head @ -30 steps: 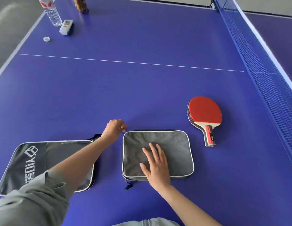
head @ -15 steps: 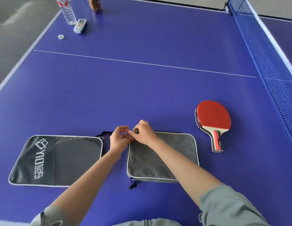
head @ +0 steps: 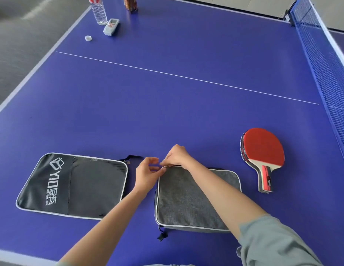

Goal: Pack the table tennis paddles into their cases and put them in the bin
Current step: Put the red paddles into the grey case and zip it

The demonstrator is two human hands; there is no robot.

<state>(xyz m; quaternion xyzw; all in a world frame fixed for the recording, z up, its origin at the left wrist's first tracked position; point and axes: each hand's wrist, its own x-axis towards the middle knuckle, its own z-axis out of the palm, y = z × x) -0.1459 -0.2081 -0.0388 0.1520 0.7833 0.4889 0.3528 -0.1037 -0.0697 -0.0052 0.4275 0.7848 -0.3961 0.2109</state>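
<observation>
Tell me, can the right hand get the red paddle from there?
Probably yes. The paddle lies alone on bare table to the right of the grey case, nothing between, though the right hand is busy at that case's corner.

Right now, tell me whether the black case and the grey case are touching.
Apart. The head view shows a strip of blue table between the black case and the grey case, partly crossed by the left hand.

"YIO" logo on black case (head: 71, 186); other print unreadable.

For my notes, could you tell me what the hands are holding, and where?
Both the left hand and right hand pinch the grey case at its far left corner.
</observation>
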